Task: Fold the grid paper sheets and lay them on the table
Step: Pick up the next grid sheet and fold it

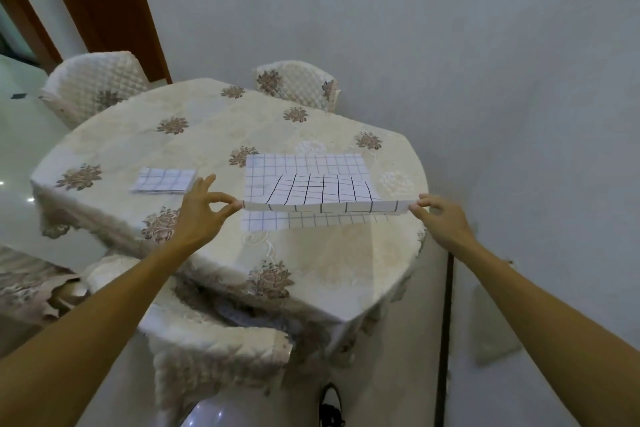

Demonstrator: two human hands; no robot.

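A white grid paper sheet point(322, 192) hangs a little above the table point(194, 135), its near edge lifted and curling. My left hand point(202, 210) pinches its near left corner between thumb and forefinger, the other fingers spread. My right hand point(438, 218) pinches the near right corner. Under the lifted sheet lies another flat grid sheet point(304, 163), whose near strip shows below the raised edge. A small stack of folded grid paper point(162, 180) lies on the cloth to the left of my left hand.
The table wears a cream floral cloth. Quilted covered chairs stand at the far left point(93, 87), far middle point(298, 83) and near side point(214, 343). A grey wall point(485, 80) runs close along the table's right edge.
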